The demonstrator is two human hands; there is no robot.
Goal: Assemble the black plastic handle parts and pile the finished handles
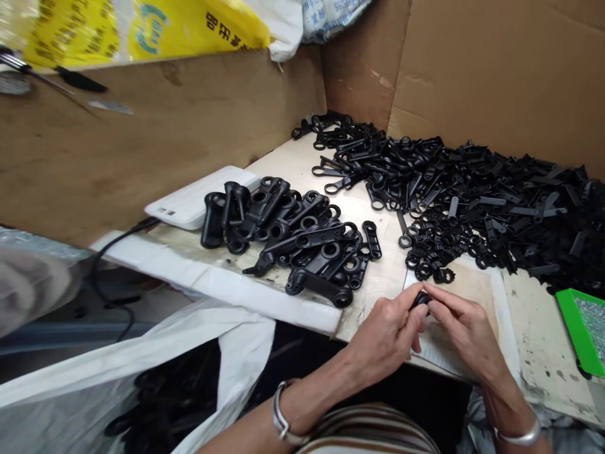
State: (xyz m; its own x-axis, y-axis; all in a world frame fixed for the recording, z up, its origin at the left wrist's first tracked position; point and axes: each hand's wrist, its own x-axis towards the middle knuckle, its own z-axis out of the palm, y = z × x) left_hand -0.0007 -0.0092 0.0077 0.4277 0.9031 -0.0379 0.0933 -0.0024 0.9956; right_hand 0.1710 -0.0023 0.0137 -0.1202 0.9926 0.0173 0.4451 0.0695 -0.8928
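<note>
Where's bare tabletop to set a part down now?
Right: speckled tabletop between the white sheet and green tray. Farther back: a patch between the white box and the heap of black parts. Crowded: that heap and the black cluster beside the box.

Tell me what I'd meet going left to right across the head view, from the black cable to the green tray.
Black cable, flat white box, left heap of black parts, left hand, small black part, right hand, green tray.

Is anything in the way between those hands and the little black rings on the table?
Nothing visible. The left hand and right hand pinch a small black part, and the little black rings lie just beyond them, with nothing standing between.
</note>
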